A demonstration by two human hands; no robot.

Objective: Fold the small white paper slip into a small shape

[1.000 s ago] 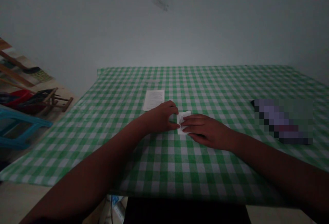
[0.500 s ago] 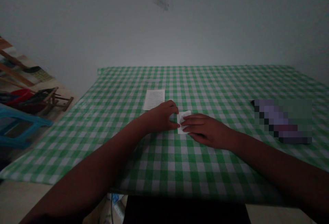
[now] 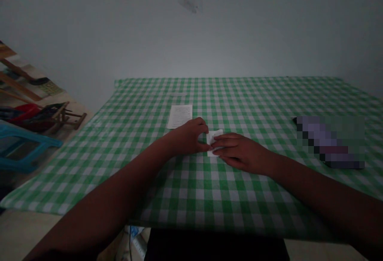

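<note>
A small folded white paper point(image 3: 214, 143) lies on the green-and-white gingham tablecloth point(image 3: 191, 197), held between my two hands. My left hand point(image 3: 188, 137) grips its left edge with the thumb and fingertips. From the right, the fingers of my right hand point(image 3: 239, 153) lie across it and hide its middle. A larger printed white sheet point(image 3: 179, 116) lies flat just beyond my left hand, not touching it.
A pixelated dark and violet object point(image 3: 329, 142) lies on the cloth at the right. Past the table's left edge, a blue plastic stool point(image 3: 24, 145) and a wooden frame with red items point(image 3: 36, 115) stand on the floor. A pale wall rises behind the table.
</note>
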